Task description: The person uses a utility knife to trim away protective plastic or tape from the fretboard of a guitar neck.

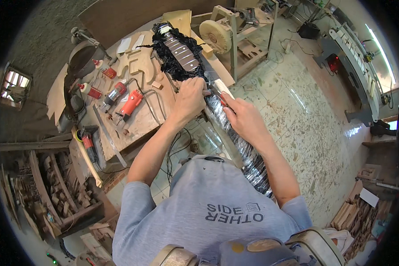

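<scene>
A guitar neck with a dark fretboard [181, 51] lies along the bench's right side. Loose, tangled black rubbery strips [169, 65] surround it. Toward me, its long continuation is wound in shiny clear-and-dark plastic film [235, 128]. My left hand [191, 98] is closed at the near end of the strips, its fingers bent down against the wrapped piece; what they grip is hidden. Close beside it on the right, my right hand [244, 116] is closed around a slim red-handled tool [223, 100]. The tool's dark front end points toward my left fingers, and its tip is not clear.
On the wooden bench [142, 119] lie a red power tool [131, 103], another red-and-grey one [115, 94], glue bottles [105, 69], a cut guitar-body template [139, 64] and a long metal ruler [109, 135]. A sanding wheel stand [215, 35] is beyond; cables hang below the bench.
</scene>
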Action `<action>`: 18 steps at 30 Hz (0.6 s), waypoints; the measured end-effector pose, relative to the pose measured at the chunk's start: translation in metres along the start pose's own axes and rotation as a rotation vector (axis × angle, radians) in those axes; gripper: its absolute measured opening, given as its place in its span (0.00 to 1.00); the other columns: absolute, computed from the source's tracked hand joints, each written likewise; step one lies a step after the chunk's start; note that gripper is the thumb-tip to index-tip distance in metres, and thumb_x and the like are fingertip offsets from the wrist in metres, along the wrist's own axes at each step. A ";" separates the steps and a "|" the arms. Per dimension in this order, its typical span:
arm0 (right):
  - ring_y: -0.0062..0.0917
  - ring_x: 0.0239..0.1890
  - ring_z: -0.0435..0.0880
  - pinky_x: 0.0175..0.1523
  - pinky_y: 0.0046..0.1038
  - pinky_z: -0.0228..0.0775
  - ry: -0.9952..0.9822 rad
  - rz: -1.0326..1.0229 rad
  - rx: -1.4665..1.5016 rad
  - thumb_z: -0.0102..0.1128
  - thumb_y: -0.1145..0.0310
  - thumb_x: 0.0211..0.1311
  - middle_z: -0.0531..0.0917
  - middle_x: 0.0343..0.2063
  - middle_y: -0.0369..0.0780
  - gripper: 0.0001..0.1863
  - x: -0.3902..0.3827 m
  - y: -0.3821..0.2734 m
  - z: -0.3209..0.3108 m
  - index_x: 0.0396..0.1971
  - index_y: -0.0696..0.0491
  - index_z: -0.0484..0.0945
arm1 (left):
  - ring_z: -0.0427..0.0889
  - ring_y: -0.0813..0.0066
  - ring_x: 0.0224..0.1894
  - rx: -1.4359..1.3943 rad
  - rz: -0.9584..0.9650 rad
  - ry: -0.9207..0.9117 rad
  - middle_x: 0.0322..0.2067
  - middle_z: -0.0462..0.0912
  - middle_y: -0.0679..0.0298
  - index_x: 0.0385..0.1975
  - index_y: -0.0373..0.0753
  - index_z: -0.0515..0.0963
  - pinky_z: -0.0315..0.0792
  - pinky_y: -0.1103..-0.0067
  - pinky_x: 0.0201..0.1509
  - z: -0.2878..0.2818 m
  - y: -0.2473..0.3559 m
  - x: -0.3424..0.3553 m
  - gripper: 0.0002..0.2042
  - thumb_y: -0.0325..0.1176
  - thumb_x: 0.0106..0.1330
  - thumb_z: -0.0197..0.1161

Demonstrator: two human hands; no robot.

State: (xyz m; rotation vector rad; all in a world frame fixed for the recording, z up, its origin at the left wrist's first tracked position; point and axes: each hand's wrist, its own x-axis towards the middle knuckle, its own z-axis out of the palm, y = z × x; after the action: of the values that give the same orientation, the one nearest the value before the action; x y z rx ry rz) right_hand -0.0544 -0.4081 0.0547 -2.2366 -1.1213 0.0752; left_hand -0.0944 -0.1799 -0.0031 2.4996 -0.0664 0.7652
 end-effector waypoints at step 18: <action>0.49 0.36 0.87 0.42 0.47 0.80 0.022 0.022 0.003 0.62 0.65 0.71 0.85 0.37 0.49 0.21 -0.017 -0.004 -0.007 0.62 0.51 0.81 | 0.80 0.54 0.35 -0.200 0.018 0.089 0.30 0.78 0.56 0.32 0.36 0.72 0.73 0.67 0.40 0.003 -0.013 -0.010 0.12 0.17 0.56 0.70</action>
State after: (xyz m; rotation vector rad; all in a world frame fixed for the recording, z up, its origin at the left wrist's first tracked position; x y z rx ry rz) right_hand -0.0663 -0.4226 0.0587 -2.2424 -1.0847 0.0613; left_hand -0.0990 -0.1711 -0.0169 2.2771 -0.1273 0.8334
